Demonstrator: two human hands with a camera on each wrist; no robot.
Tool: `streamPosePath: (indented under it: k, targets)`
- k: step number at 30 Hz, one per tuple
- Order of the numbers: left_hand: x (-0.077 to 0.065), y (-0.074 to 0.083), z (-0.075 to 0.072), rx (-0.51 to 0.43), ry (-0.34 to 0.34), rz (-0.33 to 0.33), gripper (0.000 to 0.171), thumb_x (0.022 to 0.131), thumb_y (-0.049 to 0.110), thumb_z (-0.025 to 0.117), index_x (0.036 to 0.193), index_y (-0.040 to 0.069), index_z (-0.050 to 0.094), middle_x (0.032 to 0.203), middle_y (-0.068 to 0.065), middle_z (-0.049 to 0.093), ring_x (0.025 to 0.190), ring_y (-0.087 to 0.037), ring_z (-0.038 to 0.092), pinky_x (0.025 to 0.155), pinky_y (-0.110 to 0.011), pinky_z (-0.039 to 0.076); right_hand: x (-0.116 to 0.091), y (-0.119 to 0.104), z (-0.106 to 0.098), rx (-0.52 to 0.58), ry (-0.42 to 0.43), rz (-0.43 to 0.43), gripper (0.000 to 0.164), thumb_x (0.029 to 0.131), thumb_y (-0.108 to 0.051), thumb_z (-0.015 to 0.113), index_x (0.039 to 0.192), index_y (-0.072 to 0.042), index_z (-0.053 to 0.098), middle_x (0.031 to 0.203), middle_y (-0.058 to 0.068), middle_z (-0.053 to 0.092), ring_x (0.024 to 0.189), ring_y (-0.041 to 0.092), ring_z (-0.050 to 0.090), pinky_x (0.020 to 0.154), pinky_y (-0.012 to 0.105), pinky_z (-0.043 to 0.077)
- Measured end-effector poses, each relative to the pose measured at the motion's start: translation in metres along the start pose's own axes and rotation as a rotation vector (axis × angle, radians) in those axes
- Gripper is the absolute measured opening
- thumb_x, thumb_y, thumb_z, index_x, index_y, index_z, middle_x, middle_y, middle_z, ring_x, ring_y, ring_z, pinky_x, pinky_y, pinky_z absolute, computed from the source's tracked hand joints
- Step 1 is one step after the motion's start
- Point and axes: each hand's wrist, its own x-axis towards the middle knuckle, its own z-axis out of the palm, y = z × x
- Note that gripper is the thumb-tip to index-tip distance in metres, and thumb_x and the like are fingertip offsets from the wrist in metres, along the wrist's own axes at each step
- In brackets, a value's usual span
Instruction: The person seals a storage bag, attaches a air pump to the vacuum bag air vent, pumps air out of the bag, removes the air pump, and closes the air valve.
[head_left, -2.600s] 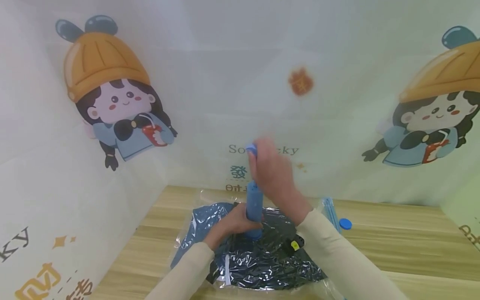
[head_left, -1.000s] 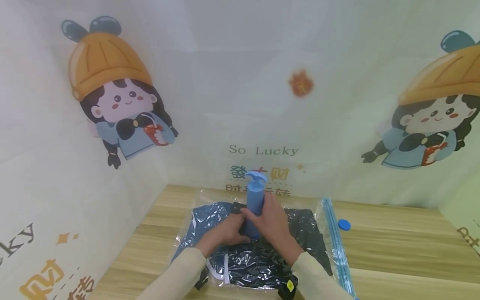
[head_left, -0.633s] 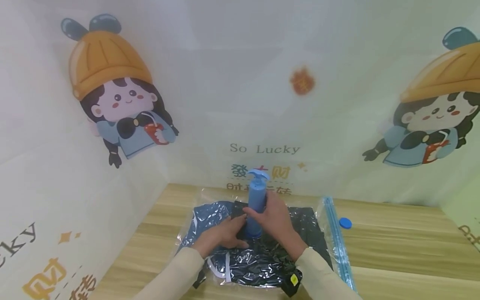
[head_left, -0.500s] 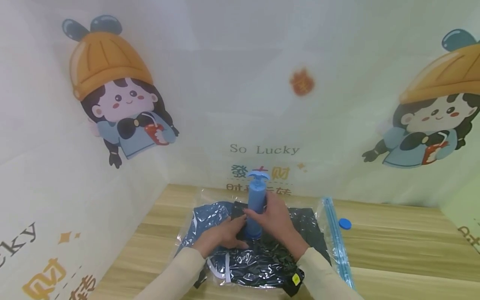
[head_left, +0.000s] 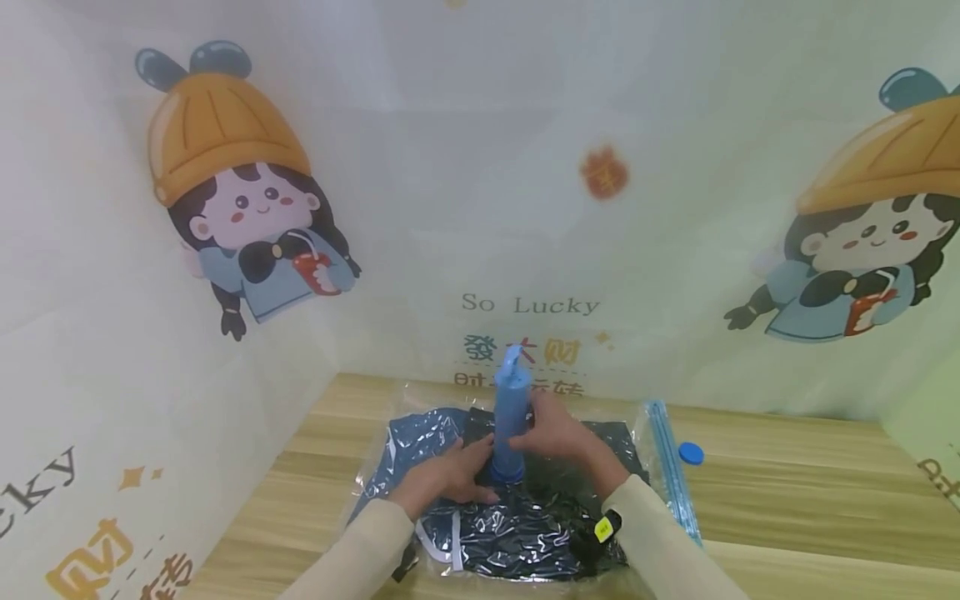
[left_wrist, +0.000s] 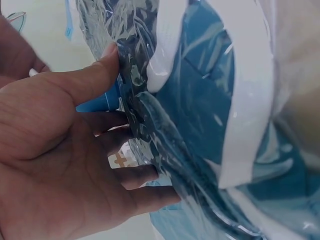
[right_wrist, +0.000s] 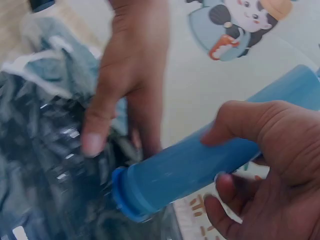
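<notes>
A blue hand pump (head_left: 512,421) stands upright on a clear plastic storage bag (head_left: 517,546) packed with dark and blue clothing. My right hand (head_left: 561,432) holds its barrel from the right, the thumb against the near side; in the right wrist view, the fingers curl behind the barrel (right_wrist: 192,167). The pump's handle is pushed down and seen nearly end-on. Left of the pump's base, my left hand (head_left: 453,475) lies with fingers spread, pressing on the bag. The left wrist view shows those fingertips on the crinkled plastic (left_wrist: 205,105).
Along the bag's right side runs its blue zip edge (head_left: 670,462). A round blue cap (head_left: 691,453) lies on the wooden table (head_left: 795,492) beyond it. A printed cloth (head_left: 465,200) hangs behind the table and along its left side.
My left hand has let go of the barrel and moved onto the bag. My right hand has gone from the raised handle down to the barrel. The handle has turned from crosswise to end-on.
</notes>
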Motion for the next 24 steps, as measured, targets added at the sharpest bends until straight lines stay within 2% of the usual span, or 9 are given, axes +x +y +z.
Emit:
streamPosePath:
  k: [2, 4, 8, 10, 12, 17, 24]
  targets:
    - [-0.001, 0.001, -0.001, -0.007, 0.003, -0.008, 0.082, 0.092, 0.03, 0.076, 0.153, -0.005, 0.035, 0.16, -0.021, 0.032, 0.146, -0.038, 0.03, 0.119, -0.054, 0.013, -0.001, 0.005, 0.004, 0.0, 0.007, -0.034, 0.069, 0.076, -0.006, 0.083, 0.137, 0.006, 0.051, 0.125, 0.018, 0.062, 0.111, 0.038, 0.063, 0.093, 0.053, 0.052]
    - [-0.003, 0.002, -0.001, -0.016, 0.005, -0.017, 0.083, 0.091, 0.03, 0.077, 0.154, -0.003, 0.035, 0.159, -0.021, 0.033, 0.145, -0.039, 0.03, 0.119, -0.054, 0.014, -0.003, 0.008, 0.01, -0.007, 0.053, -0.073, 0.074, 0.078, -0.014, 0.088, 0.141, 0.001, 0.051, 0.13, 0.016, 0.061, 0.116, 0.034, 0.062, 0.096, 0.051, 0.051]
    - [-0.002, 0.002, -0.002, 0.006, 0.007, -0.007, 0.084, 0.091, 0.03, 0.078, 0.154, -0.004, 0.033, 0.157, -0.022, 0.037, 0.145, -0.039, 0.032, 0.119, -0.055, 0.014, -0.005, 0.006, 0.021, -0.072, 0.263, -0.055, 0.076, 0.078, -0.031, 0.091, 0.139, -0.005, 0.053, 0.124, 0.011, 0.065, 0.106, 0.027, 0.065, 0.086, 0.047, 0.055]
    - [-0.001, 0.002, -0.001, 0.026, 0.009, 0.013, 0.084, 0.091, 0.03, 0.077, 0.153, -0.006, 0.033, 0.155, -0.023, 0.039, 0.144, -0.037, 0.034, 0.119, -0.055, 0.014, -0.006, 0.002, 0.023, -0.111, 0.347, -0.028, 0.073, 0.077, -0.03, 0.092, 0.135, -0.004, 0.055, 0.117, 0.011, 0.066, 0.098, 0.026, 0.065, 0.08, 0.046, 0.056]
    - [0.0, 0.002, -0.001, 0.041, 0.006, 0.024, 0.084, 0.092, 0.03, 0.077, 0.152, -0.009, 0.034, 0.155, -0.024, 0.038, 0.144, -0.037, 0.034, 0.119, -0.055, 0.014, -0.007, 0.0, 0.024, -0.14, 0.388, -0.007, 0.072, 0.077, -0.028, 0.092, 0.134, -0.003, 0.055, 0.114, 0.012, 0.067, 0.094, 0.026, 0.066, 0.078, 0.045, 0.056]
    - [-0.001, 0.003, -0.002, 0.027, -0.005, 0.019, 0.081, 0.092, 0.029, 0.076, 0.152, -0.007, 0.036, 0.159, -0.022, 0.033, 0.146, -0.036, 0.031, 0.119, -0.054, 0.014, -0.008, 0.003, 0.022, -0.119, 0.363, -0.004, 0.07, 0.08, -0.018, 0.089, 0.136, 0.001, 0.052, 0.117, 0.016, 0.067, 0.1, 0.03, 0.067, 0.083, 0.047, 0.057]
    - [-0.004, 0.003, -0.002, 0.013, -0.011, 0.006, 0.079, 0.092, 0.03, 0.076, 0.153, -0.004, 0.038, 0.161, -0.021, 0.031, 0.146, -0.037, 0.03, 0.119, -0.053, 0.014, -0.008, 0.005, 0.018, 0.05, 0.245, -0.019, 0.07, 0.082, -0.001, 0.078, 0.144, 0.003, 0.045, 0.132, 0.021, 0.058, 0.119, 0.04, 0.059, 0.097, 0.056, 0.049]
